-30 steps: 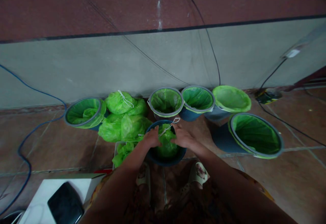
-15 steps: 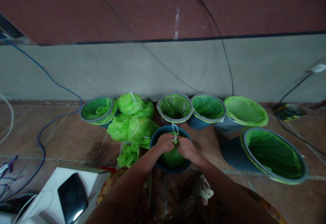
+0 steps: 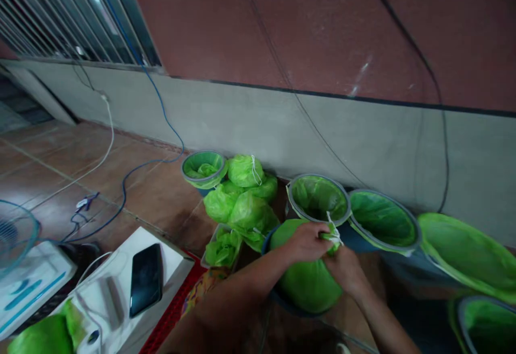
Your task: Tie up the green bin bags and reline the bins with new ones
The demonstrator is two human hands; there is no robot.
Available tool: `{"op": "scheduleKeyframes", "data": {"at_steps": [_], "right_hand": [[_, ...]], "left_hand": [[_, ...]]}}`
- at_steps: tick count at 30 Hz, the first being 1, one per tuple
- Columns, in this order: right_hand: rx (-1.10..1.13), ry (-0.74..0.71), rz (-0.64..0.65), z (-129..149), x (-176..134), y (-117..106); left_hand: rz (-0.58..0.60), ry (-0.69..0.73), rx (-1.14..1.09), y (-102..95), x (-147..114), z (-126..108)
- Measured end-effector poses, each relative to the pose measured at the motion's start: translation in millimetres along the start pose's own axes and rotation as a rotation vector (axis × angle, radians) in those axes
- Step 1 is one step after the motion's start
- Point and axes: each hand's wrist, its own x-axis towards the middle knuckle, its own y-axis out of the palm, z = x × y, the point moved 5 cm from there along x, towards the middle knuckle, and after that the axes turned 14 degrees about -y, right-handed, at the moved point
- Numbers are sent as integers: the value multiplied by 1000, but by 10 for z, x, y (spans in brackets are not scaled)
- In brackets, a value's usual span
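Note:
A full green drawstring garbage bag (image 3: 310,287) bulges above the rim of a blue trash bin (image 3: 278,295) in front of me. My left hand (image 3: 308,242) is closed round the bag's gathered neck, from which a white drawstring (image 3: 334,236) sticks out. Close beside it, my right hand (image 3: 342,268) grips the same neck from the right, its fingertips partly hidden. Tied green bags (image 3: 252,211) are heaped to the left. Below them, a small container (image 3: 237,249) holds crumpled green bags (image 3: 221,247).
Lined bins (image 3: 318,198), (image 3: 385,219) stand along the wall, with a wide green-lined bin (image 3: 470,252) and another bin (image 3: 489,324) at right. One lined bin (image 3: 204,168) is far left. A phone (image 3: 145,279) lies on a white box (image 3: 173,268). A blue cable (image 3: 137,168) crosses the floor.
The green bag has risen from down inside the blue bin to above its rim, pulled up by both hands. My view has swung left, showing the window and fan.

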Motion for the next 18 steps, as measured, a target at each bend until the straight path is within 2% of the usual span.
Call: {"op": "scheduleKeyframes", "data": {"at_steps": [3,6,8,11,13,15,18], "right_hand": [[97,-66,-133,138,120,-112],[228,-93,-208,376,344,-191],[300,-131,-207,626,575,-227],[409,-203,-198,1054,1035,-259],[448,-190,-283,1256,1385,-276],[485,-169,-366,1393,1739,-241],[556,-163,-489,1569,2138,-105]], "left_hand": [[-62,65,-262,-166,-48,-86],[-192,194,-459,-461,-158,-166],[-346,274,-490,-717,-265,-185],[-656,314,-442,-1106,-440,-137],[-855,295,-419,-1319,-545,-66],[-1009,260,-393,-1468,-630,2],[-1136,205,-341,-1587,-723,50]]}}
